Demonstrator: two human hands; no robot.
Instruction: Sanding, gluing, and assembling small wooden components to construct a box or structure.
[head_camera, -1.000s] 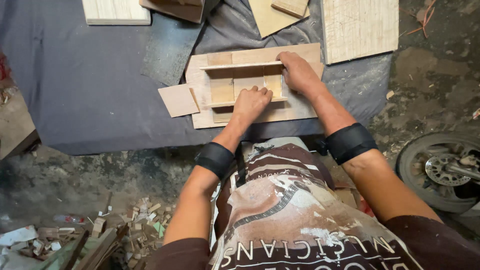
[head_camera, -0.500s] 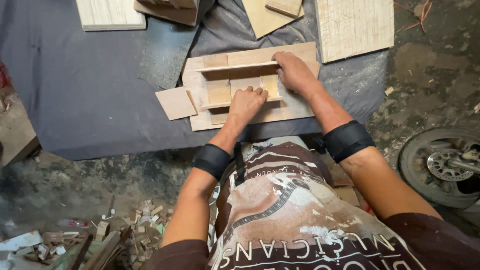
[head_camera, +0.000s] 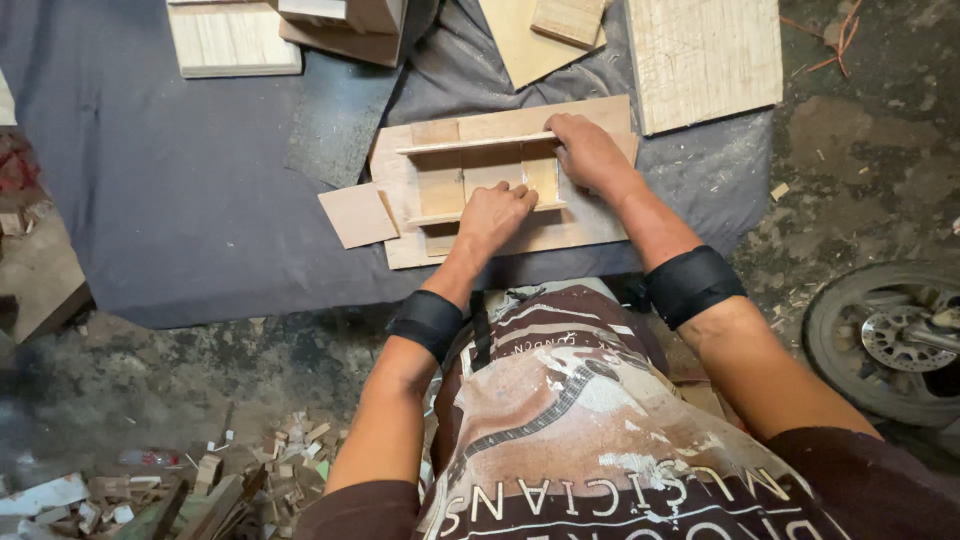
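Little has moved since the earlier frame: both hands stay pressed on the same wooden frame (head_camera: 480, 180), and only the view has drifted slightly. Going left to right, a loose square of thin board (head_camera: 357, 214) lies against the left edge of the base board (head_camera: 590, 225), which rests on a dark cloth (head_camera: 180, 180) spread over the floor; the frame sits on the middle of that board. The left hand (head_camera: 492, 215) lies flat, fingers half curled, bearing down on the near slat (head_camera: 440, 215), seemingly to keep it seated. The right hand (head_camera: 588, 152) closes loosely over the frame's right end where the far slat (head_camera: 475, 143) stops, apparently bracing the joint from that side. More offcuts (head_camera: 232, 38) and a larger panel (head_camera: 705, 60) lie along the cloth's far edge, and a wheel (head_camera: 885, 340) stands on the floor at far right.
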